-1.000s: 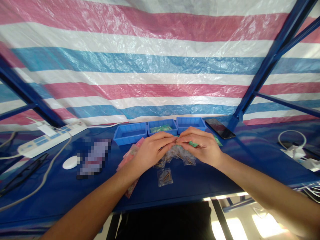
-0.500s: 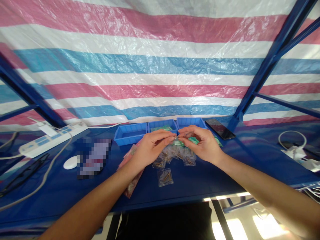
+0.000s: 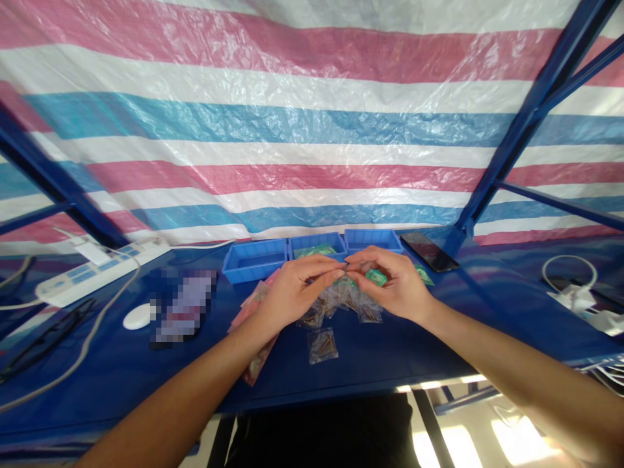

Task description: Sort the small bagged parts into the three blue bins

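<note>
Head view: L hand [image 3: 292,289] & R hand [image 3: 397,283] meet mid-frame, thumb + index of each pinching a small clear piece [image 3: 346,266], prob. a bag, too blurry for detail. Progress, as judged: this piece looks mid-handling; clear bags w/ brown rods [image 3: 368,309] piled just below the hands, lone bag [image 3: 322,345] lower centre, green packets [image 3: 316,250] in middle blue bin [image 3: 305,242]; qty left can't tell. Brands/labels: none legible, incl. phone [image 3: 429,251] right of centre & power strip [image 3: 110,265] at left; pixelated patch [image 3: 185,305] left of centre hides any text
</note>
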### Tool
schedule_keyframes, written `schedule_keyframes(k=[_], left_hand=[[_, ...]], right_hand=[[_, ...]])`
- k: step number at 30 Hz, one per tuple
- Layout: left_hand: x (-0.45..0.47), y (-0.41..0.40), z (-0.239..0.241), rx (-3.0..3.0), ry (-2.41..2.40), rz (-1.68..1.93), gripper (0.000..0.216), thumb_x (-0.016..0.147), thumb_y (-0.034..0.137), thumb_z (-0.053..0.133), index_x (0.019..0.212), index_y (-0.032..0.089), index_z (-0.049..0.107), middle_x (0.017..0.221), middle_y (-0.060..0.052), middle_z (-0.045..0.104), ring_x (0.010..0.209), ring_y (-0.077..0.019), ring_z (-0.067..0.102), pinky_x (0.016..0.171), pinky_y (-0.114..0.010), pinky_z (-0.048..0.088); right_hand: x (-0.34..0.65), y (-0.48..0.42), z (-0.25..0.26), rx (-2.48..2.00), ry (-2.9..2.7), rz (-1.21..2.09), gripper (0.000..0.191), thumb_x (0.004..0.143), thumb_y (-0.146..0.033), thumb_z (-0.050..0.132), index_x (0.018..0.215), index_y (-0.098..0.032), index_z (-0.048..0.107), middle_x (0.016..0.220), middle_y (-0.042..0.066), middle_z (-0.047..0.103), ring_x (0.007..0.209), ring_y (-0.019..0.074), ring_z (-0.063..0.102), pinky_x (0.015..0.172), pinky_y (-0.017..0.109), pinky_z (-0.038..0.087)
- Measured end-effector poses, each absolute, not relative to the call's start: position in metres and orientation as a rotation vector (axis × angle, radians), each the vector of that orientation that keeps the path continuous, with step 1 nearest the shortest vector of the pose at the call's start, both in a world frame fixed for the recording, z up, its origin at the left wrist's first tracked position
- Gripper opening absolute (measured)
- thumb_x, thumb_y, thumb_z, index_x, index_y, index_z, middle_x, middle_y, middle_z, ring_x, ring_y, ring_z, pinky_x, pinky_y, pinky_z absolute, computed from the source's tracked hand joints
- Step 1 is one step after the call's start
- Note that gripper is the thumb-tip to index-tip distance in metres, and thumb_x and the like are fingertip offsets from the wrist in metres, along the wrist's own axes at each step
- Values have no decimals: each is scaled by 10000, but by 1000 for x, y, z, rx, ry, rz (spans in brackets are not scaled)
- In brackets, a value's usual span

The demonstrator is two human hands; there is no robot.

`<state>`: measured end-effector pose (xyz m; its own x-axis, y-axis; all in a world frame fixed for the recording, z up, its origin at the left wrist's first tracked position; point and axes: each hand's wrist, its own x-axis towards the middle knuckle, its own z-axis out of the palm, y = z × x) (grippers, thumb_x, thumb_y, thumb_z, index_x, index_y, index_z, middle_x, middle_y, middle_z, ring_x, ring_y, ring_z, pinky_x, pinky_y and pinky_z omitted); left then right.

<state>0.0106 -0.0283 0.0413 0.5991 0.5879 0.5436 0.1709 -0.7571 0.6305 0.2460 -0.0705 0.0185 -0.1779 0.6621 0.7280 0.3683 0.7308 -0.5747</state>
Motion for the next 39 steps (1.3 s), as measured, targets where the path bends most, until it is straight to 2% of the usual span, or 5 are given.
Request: schedule_keyframes(k=[13,20,27,32,39], left_hand=[[11,-30,41,2209,690,1053,268,1046,408,660,1113,199,813,1052,-78,803,883,-183,741,741,-259,583],[12,-31,34,2200,738,988,302,968,424,762,1192,222,784,1119,-57,812,904,-192,765,786,-275,615],[11,-33,41,2236,718,985,251,1053,386,641,1090,206,813,1039,-55,809,916,-192,747,770,-257,574],[12,-34,40,2221,758,973,198,1010,369,700,1031,205,808,1001,-43,798,870,-179,742,779,-259,588],[10,-31,38,2327,825,1062,220,1027,362,675,1167,220,768,1134,-52,796,949,-190,763,859,-296,625]], right_hand=[[246,-66,13,-804,-1672,483,218,985,-335,748,1173,-225,731,975,60,768,789,177,742,738,298,628],[245,-67,14,-800,-1689,493,224,974,-326,770,1171,-223,742,1011,70,774,822,179,753,755,300,629],[247,-68,18,-810,-1752,494,207,995,-350,734,1166,-234,751,1096,89,761,858,186,737,771,316,634],[245,-69,18,-883,-1792,527,238,986,-361,745,1200,-257,744,1048,69,785,923,217,763,836,352,645],[259,-58,14,-945,-1774,457,236,989,-391,732,1177,-249,744,992,63,787,845,224,763,777,353,636]])
